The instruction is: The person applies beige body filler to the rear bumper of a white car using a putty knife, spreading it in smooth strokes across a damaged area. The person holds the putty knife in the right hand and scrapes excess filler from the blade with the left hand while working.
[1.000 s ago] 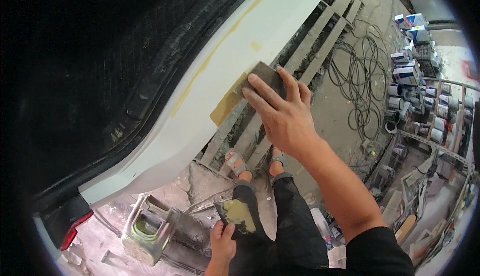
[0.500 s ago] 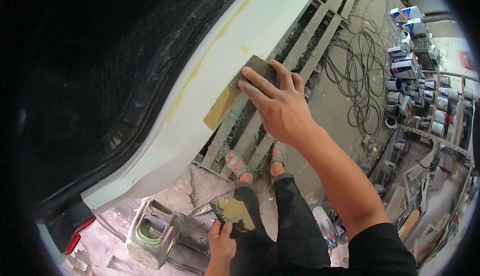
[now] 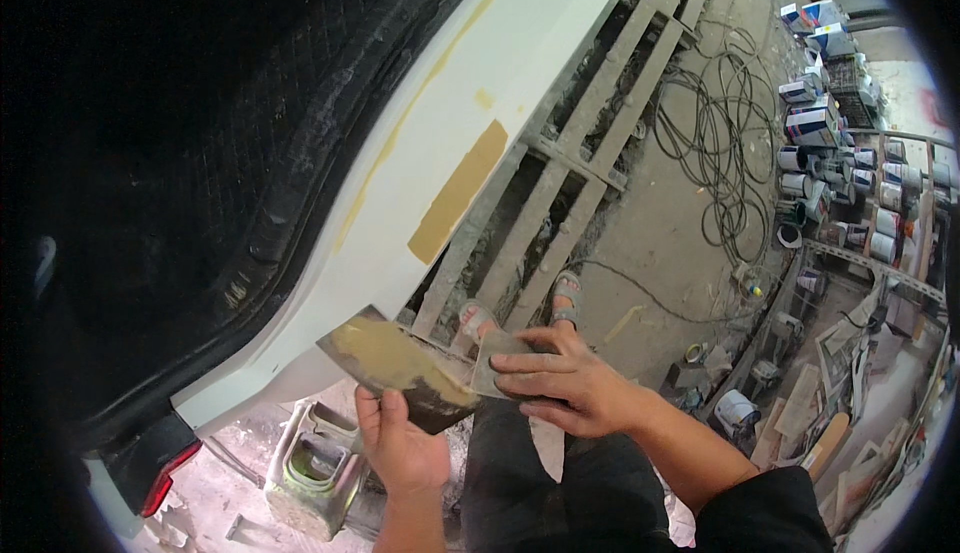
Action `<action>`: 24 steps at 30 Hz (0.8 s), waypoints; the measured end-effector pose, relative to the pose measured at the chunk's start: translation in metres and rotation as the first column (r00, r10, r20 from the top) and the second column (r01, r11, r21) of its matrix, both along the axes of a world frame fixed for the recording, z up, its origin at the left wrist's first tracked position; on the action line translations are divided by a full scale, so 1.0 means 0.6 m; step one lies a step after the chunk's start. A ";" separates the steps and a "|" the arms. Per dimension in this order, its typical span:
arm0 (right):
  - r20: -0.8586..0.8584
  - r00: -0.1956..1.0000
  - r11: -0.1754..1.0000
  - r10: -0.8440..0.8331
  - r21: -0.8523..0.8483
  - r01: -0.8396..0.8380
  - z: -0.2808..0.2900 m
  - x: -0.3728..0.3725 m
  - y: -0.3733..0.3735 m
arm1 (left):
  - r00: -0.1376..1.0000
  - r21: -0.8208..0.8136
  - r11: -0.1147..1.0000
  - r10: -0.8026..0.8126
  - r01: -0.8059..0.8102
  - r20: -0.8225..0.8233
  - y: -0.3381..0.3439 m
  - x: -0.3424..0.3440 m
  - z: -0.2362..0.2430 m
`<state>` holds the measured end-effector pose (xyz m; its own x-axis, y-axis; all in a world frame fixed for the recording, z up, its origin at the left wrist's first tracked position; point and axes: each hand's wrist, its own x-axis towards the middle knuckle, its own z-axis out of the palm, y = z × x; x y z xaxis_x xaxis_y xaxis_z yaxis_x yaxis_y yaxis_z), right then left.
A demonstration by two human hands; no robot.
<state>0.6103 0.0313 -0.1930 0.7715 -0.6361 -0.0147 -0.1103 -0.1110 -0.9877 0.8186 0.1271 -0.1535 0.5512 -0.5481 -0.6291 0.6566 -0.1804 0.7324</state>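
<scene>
My left hand grips a dark, flat mixing board by its near edge, thumb on top. Yellowish body filler is smeared over the board's upper face. In my right hand is a grey, flat filler spreader, fingers pressed along it. Its edge meets or overlaps the board's right end. Beyond both hands lies a white car body panel, with a tan filler patch along its lower edge. A thin yellow line and small yellow spots also mark the panel.
A dark vehicle opening fills the left. Wooden pallets lie under the panel's edge, near my sandalled feet. Coiled hoses spread over the floor. Paint cans crowd the right. A dirty plastic stool stands lower left.
My right hand has come off the panel with the spreader, down to the board, uncovering the whole tan patch. My left hand has raised the board toward it.
</scene>
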 end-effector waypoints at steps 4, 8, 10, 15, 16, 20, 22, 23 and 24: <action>-0.585 0.756 0.923 -0.292 -0.381 0.061 -0.016 0.032 -0.092 | 0.997 -0.123 0.989 -0.073 0.077 0.039 0.009 0.022 0.012; -0.447 0.614 0.722 -0.650 -0.616 0.315 -0.036 0.074 -0.190 | 0.995 -0.061 0.996 -0.061 0.066 0.078 0.038 0.032 0.008; -0.469 0.577 0.711 -0.669 -0.629 0.314 -0.032 0.097 -0.201 | 0.996 -0.057 0.996 -0.067 0.071 0.063 0.053 0.038 0.007; -0.557 0.560 0.757 -0.613 -0.617 0.216 -0.010 0.160 -0.126 | 1.000 -0.101 0.995 -0.021 0.022 0.017 0.076 0.054 0.004; -0.569 0.569 0.772 -0.593 -0.602 0.203 -0.010 0.171 -0.105 | 1.000 -0.096 0.995 -0.006 0.007 0.018 0.078 0.056 0.004; -0.547 0.613 0.764 -0.571 -0.627 0.151 -0.030 0.208 -0.029 | 0.996 -0.048 0.998 -0.037 0.041 0.082 0.081 0.068 0.002; -0.523 0.635 0.743 -0.569 -0.657 0.125 -0.034 0.216 0.004 | 0.994 -0.049 0.998 -0.043 0.048 0.101 0.081 0.071 0.002; -0.534 0.645 0.756 -0.546 -0.646 0.105 -0.033 0.215 0.013 | 0.994 -0.050 0.998 -0.044 0.049 0.100 0.080 0.070 0.003; -0.536 0.661 0.765 -0.525 -0.638 0.091 -0.026 0.213 0.023 | 0.994 -0.053 0.997 -0.047 0.052 0.099 0.081 0.070 0.004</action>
